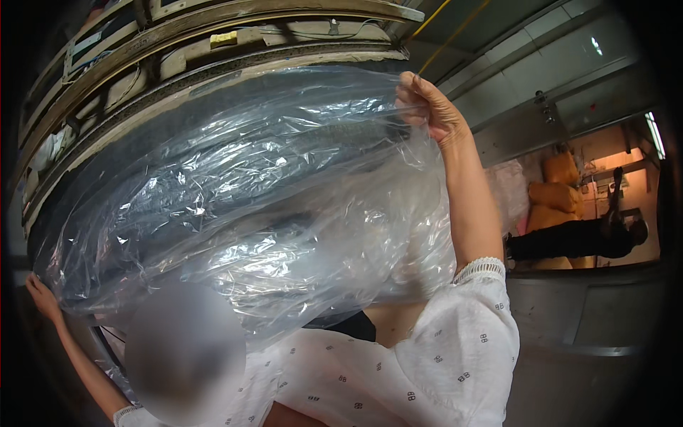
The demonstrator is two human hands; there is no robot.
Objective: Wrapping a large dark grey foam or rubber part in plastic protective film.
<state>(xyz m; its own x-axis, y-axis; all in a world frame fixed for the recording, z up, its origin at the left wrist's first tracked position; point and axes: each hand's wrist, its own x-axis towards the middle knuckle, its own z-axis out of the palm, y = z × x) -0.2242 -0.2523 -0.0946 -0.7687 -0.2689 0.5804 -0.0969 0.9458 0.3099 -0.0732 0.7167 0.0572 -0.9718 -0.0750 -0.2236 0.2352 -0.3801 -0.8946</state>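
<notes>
A large clear plastic sheet [235,171], shiny and creased, is stretched wide between my two raised hands. Its far upper edge is gripped in my right hand [430,107], which is closed with the film bunched at the fingers. Out at the far left, my left hand [44,295] is closed at the sheet's other end; its fingertips are small and partly hidden. Through the film shows a dark grey surface. The lower part of the sheet hangs in loose folds close to my white patterned top.
Beyond the sheet runs a worn frame of long rails [284,21], with a small yellow block [223,39] and thin wires on it. At right, a person in dark clothes [576,238] stands in a lit opening near orange sacks [555,196]. Grey metal panels [548,313] line that side.
</notes>
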